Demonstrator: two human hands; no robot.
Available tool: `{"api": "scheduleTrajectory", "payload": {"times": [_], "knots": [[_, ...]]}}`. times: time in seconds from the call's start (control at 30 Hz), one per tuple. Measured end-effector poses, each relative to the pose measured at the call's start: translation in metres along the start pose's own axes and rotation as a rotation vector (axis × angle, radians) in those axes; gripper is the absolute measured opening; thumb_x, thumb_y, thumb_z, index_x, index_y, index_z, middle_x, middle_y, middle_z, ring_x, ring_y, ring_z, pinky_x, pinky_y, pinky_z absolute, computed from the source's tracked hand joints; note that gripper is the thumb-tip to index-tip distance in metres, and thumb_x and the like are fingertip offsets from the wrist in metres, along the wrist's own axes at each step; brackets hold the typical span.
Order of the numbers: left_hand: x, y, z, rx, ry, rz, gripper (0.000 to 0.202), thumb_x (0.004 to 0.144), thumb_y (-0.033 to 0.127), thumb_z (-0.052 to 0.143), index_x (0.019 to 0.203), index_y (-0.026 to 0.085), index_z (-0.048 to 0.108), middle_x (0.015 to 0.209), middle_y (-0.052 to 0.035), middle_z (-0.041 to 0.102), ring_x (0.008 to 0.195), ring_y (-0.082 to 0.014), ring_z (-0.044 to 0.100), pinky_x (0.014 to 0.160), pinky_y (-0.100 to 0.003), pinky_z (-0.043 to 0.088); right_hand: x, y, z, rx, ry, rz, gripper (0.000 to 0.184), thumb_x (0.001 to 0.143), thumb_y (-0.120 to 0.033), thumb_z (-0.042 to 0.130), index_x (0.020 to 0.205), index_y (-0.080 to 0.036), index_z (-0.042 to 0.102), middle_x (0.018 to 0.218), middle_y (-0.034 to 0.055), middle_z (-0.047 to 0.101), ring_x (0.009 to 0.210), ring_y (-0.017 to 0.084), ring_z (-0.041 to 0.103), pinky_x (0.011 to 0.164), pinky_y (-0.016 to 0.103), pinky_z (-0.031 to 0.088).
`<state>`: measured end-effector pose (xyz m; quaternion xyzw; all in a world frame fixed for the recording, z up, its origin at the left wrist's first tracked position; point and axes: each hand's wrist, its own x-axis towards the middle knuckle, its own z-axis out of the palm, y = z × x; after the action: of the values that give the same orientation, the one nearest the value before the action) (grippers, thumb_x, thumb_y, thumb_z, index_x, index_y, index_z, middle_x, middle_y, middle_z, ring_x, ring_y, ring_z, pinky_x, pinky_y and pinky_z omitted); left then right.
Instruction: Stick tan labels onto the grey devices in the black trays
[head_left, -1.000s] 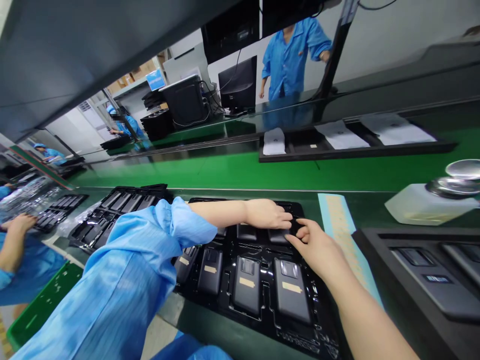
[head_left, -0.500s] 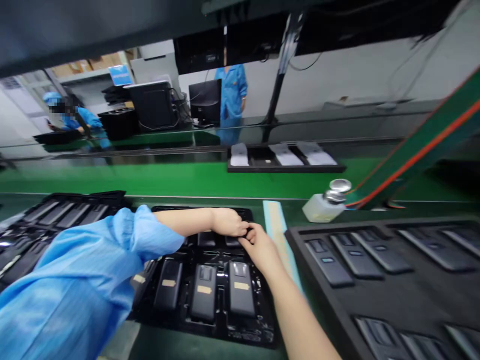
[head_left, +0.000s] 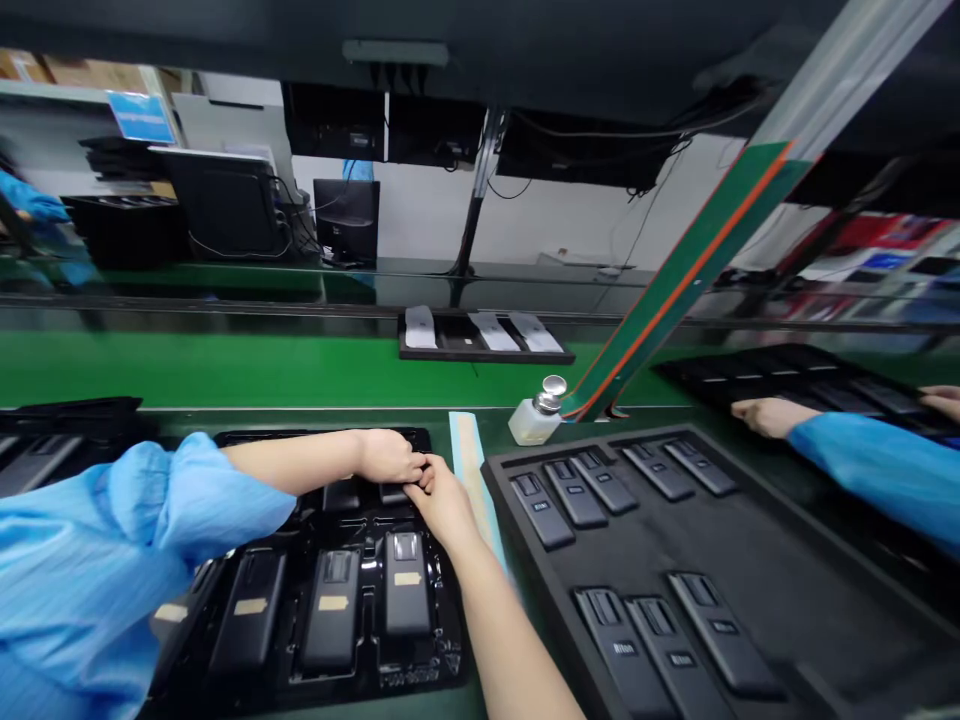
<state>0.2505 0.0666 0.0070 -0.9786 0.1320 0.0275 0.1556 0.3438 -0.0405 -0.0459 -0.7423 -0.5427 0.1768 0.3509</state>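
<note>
My left hand (head_left: 388, 456) and my right hand (head_left: 444, 500) meet over the far right corner of a glossy black plastic tray (head_left: 420, 682). Fingers of both are pinched together at one spot; whatever is between them is too small or hidden to make out. Just below the hands, part of a black device (head_left: 393, 493) shows in the back row. Along the front row lie oblong black devices (head_left: 331, 625), each with a small tan strip (head_left: 407, 579) across it. My left forearm and blue sleeve hide the tray's left back part.
Right of my hands lies a blue-edged tan strip (head_left: 471, 450), then a black foam tray (head_left: 652, 535) with several devices. A pump bottle (head_left: 534, 420) stands behind, beside a slanted green post (head_left: 675, 270). A co-worker's hand (head_left: 772, 416) touches another tray (head_left: 795, 375) at far right.
The view has swung right, so everything sits further left and a co-worker's hands and tray show at the right. My hands stay pinched together at the same tray corner.
</note>
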Motion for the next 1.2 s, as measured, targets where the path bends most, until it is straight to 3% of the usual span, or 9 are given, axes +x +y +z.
{"api": "scheduleTrajectory", "payload": {"times": [0.2, 0.43, 0.67, 0.9, 1.2], "knots": [[-0.005, -0.001, 0.000, -0.038, -0.038, -0.086, 0.006, 0.079, 0.014, 0.051, 0.074, 0.015, 0.053, 0.073, -0.0024, 0.055, 0.052, -0.0091, 0.048, 0.042, -0.023, 0.027, 0.002, 0.002, 0.001, 0.042, 0.008, -0.002, 0.027, 0.064, -0.017, 0.057, 0.089, -0.019, 0.048, 0.061, -0.0054, 0.047, 0.058, 0.013, 0.049, 0.057, 0.027, 0.040], [-0.016, -0.004, 0.000, -0.030, -0.155, -0.200, 0.017, 0.087, 0.024, 0.042, 0.084, 0.015, 0.055, 0.083, -0.0048, 0.056, 0.068, -0.0112, 0.053, 0.049, -0.022, 0.033, 0.008, 0.007, 0.004, 0.130, 0.014, -0.002, 0.028, 0.058, -0.028, 0.052, 0.084, -0.021, 0.047, 0.059, -0.0040, 0.048, 0.058, 0.017, 0.050, 0.056, 0.030, 0.038], [-0.003, -0.006, -0.005, 0.008, -0.150, -0.078, 0.012, 0.084, 0.017, 0.045, 0.081, 0.015, 0.057, 0.078, -0.0052, 0.056, 0.069, -0.0122, 0.053, 0.059, -0.024, 0.037, 0.007, 0.007, 0.001, 0.096, 0.017, -0.012, 0.019, 0.057, -0.030, 0.051, 0.073, -0.023, 0.045, 0.059, -0.0035, 0.047, 0.055, 0.016, 0.048, 0.048, 0.027, 0.033], [0.004, -0.005, -0.008, 0.066, -0.198, 0.062, 0.015, 0.082, 0.014, 0.046, 0.076, 0.014, 0.059, 0.074, -0.0060, 0.057, 0.056, -0.0119, 0.054, 0.047, -0.026, 0.031, 0.008, 0.013, 0.004, 0.049, -0.002, -0.038, 0.013, 0.061, -0.032, 0.050, 0.066, -0.024, 0.041, 0.056, -0.0033, 0.046, 0.053, 0.015, 0.047, 0.047, 0.026, 0.031], [0.009, 0.000, -0.008, 0.107, -0.258, 0.109, 0.020, 0.084, 0.011, 0.041, 0.081, 0.011, 0.061, 0.079, -0.0082, 0.059, 0.063, -0.0146, 0.058, 0.044, -0.027, 0.029, 0.012, 0.021, 0.007, 0.029, -0.018, -0.066, 0.014, 0.064, -0.032, 0.050, 0.076, -0.025, 0.048, 0.058, -0.0030, 0.048, 0.053, 0.016, 0.048, 0.046, 0.026, 0.032]]}}
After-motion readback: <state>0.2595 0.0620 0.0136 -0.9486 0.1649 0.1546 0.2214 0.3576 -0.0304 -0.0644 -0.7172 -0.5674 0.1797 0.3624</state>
